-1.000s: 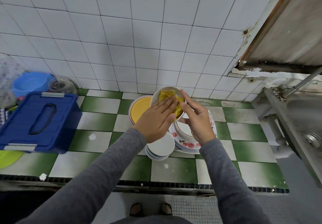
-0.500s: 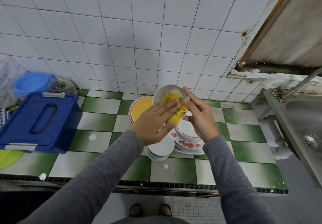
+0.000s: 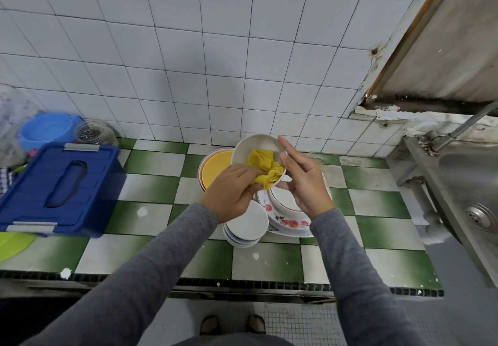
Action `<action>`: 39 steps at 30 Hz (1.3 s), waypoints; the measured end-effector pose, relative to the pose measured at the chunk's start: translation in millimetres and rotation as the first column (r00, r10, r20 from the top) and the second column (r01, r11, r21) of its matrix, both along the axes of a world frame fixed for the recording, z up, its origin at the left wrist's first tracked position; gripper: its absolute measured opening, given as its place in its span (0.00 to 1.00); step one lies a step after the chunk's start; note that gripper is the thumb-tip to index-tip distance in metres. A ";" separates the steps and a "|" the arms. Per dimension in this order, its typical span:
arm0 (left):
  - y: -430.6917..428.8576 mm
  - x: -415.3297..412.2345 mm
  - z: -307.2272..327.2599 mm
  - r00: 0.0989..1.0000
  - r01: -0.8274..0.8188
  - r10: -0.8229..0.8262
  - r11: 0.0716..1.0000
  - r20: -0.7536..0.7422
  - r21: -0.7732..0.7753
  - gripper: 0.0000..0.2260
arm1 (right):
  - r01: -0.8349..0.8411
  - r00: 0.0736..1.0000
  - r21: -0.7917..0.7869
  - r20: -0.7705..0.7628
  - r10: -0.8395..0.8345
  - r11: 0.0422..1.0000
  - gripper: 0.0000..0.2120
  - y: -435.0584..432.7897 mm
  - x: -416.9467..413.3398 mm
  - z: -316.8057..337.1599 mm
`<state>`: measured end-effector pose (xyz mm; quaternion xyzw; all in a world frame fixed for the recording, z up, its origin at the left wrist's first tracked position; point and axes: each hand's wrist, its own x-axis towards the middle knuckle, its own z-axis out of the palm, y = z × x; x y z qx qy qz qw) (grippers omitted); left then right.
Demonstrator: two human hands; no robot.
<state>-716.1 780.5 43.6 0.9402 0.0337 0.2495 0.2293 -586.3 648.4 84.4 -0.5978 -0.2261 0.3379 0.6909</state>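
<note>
Yellow cloth (image 3: 265, 168), bunched, lies inside a white bowl (image 3: 253, 147) held tilted above the dishes on the green-and-white tiled tabletop (image 3: 151, 184); the bowl's underside is hidden. The left hand (image 3: 234, 192) grips the cloth with curled fingers, pressing it into the bowl. The right hand (image 3: 304, 181) clasps the bowl's right rim, forefinger straight, its other fingers largely concealed. A stack of white plates (image 3: 248, 221) sits half covered beneath the wrists; a steel sink (image 3: 463, 184) is cut off at right.
</note>
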 end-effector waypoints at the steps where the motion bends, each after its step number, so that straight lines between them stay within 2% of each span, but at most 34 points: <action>1: 1.3 -0.6 0.7 1.000 -0.010 0.010 0.999 0.007 -0.031 0.16 | -0.003 1.000 0.000 -0.002 0.003 1.000 0.15 0.2 -0.1 -0.9; 4: 5.5 -2.1 3.6 1.000 -0.008 0.009 0.999 0.025 -0.036 0.16 | 0.003 1.000 0.006 -0.016 -0.003 1.000 0.15 0.7 -0.3 -0.8; 10: 6.1 0.0 7.0 0.999 0.008 -0.016 0.982 0.044 0.186 0.16 | 0.002 1.000 0.016 0.020 -0.002 1.000 0.15 1.3 -0.6 6.5; 14: 5.5 6.4 12.6 0.996 -0.073 0.059 0.965 0.063 0.251 0.18 | 0.011 0.999 -0.012 0.051 -0.010 1.000 0.15 3.6 -2.1 7.0; 16: 7.5 9.6 21.4 0.986 -0.148 0.118 0.947 0.121 0.284 0.13 | 0.009 0.999 -0.032 0.041 -0.008 0.999 0.15 4.6 -2.8 6.7; 18: 11.5 10.4 34.6 0.946 -0.278 0.235 0.943 0.223 0.184 0.15 | 0.007 0.999 -0.055 0.039 -0.005 0.998 0.14 4.5 -1.3 4.2; 21: 20.0 11.3 52.8 0.833 -0.453 0.422 0.892 0.358 0.001 0.16 | 0.031 0.999 -0.068 0.023 -0.030 0.997 0.14 4.0 0.9 -0.1; 24: 22.3 17.0 47.9 0.791 -0.524 0.468 0.851 0.394 0.042 0.17 | 0.056 0.998 -0.052 -0.003 -0.056 0.997 0.13 7.9 -0.8 -0.4; 26: 16.1 22.0 26.5 0.857 -0.440 0.392 0.895 0.334 0.080 0.17 | 0.057 0.998 -0.029 -0.018 -0.057 0.998 0.13 11.1 -2.0 -0.1; 29: 1.0 22.1 -0.6 0.960 -0.257 0.250 0.966 0.129 0.036 0.22 | 0.064 0.998 -0.017 -0.007 -0.064 0.998 0.14 13.7 -3.2 -0.8; 31: -4.6 22.8 -4.3 0.968 -0.253 0.252 0.964 0.021 0.087 0.24 | 0.053 0.998 -0.006 -0.020 -0.053 0.999 0.14 13.8 -5.2 -2.5; 34: -9.2 24.5 -1.4 0.952 -0.283 0.300 0.939 -0.059 0.197 0.25 | 0.048 0.998 0.008 -0.031 -0.048 0.999 0.15 13.3 -8.6 -3.1; 37: -10.7 24.9 5.1 0.951 -0.274 0.290 0.951 -0.110 0.143 0.27 | 0.073 0.997 -0.003 -0.025 -0.073 0.997 0.15 11.4 -8.5 -6.2; 39: -9.4 23.4 12.0 0.957 -0.272 0.283 0.952 -0.065 0.142 0.27 | 0.084 0.996 -0.012 -0.041 -0.085 0.996 0.15 9.5 -7.3 -7.9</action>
